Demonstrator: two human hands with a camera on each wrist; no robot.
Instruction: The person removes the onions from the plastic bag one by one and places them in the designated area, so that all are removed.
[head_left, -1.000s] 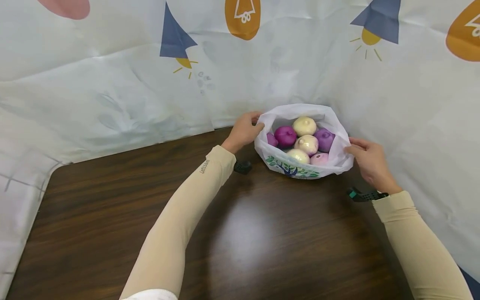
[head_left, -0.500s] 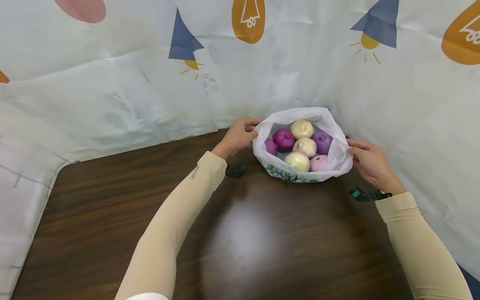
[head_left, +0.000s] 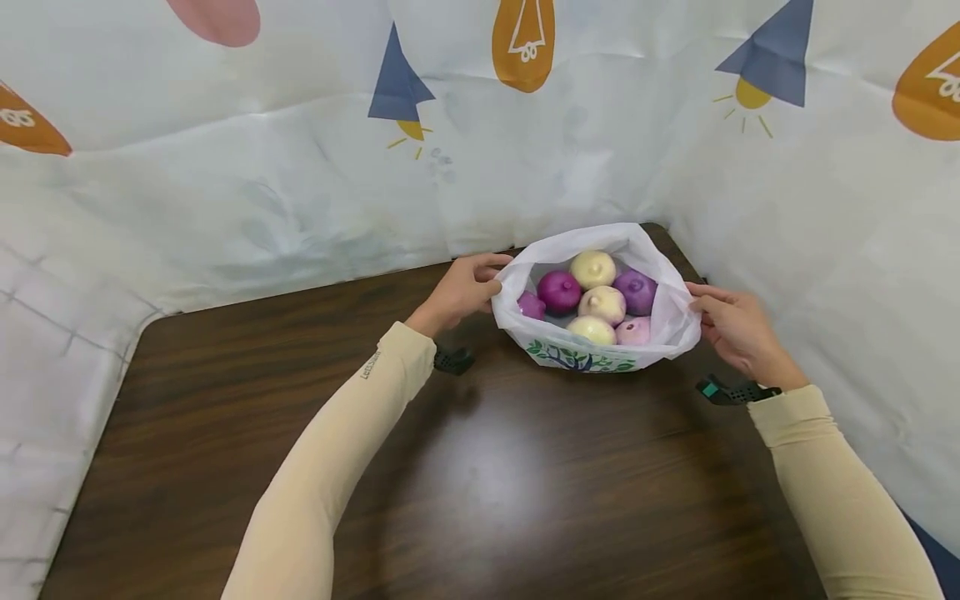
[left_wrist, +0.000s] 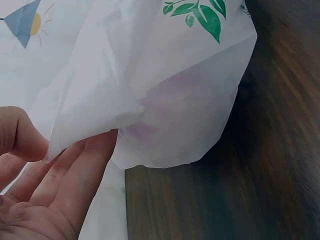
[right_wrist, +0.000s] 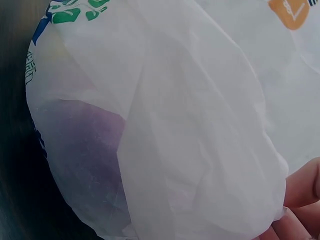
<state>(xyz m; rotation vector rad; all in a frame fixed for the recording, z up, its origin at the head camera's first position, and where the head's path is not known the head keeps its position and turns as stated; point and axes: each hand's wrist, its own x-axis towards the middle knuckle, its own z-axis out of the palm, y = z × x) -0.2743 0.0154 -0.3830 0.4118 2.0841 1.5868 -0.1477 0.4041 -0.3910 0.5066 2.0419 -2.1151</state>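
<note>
A white plastic bag point(head_left: 660, 350) with a green-and-blue tree print stands on the table, its mouth spread wide. Inside lie several onions: a magenta onion point(head_left: 559, 292), a violet onion point(head_left: 635, 292), a pinkish onion point(head_left: 633, 332), a pale yellow onion point(head_left: 593, 271) and others. My left hand point(head_left: 457, 292) pinches the bag's left rim between thumb and fingers. On the opposite side, my right hand point(head_left: 742, 329) pinches the right rim. Up close in the left wrist view, the thumb and fingers of the left hand point(left_wrist: 65, 190) meet across the plastic. Purple shows through the bag wall point(right_wrist: 190, 140) in the right wrist view.
A dark wooden table point(head_left: 262, 433) spreads to the left and front of the bag. White printed sheeting point(head_left: 300, 192) rises along the back and the right. Behind the bag, the table's far right corner point(head_left: 660, 237) shows.
Both hands have drawn the bag left and slightly nearer, out of the far corner, which now shows behind it. The head view has turned a little left. Both grips persist.
</note>
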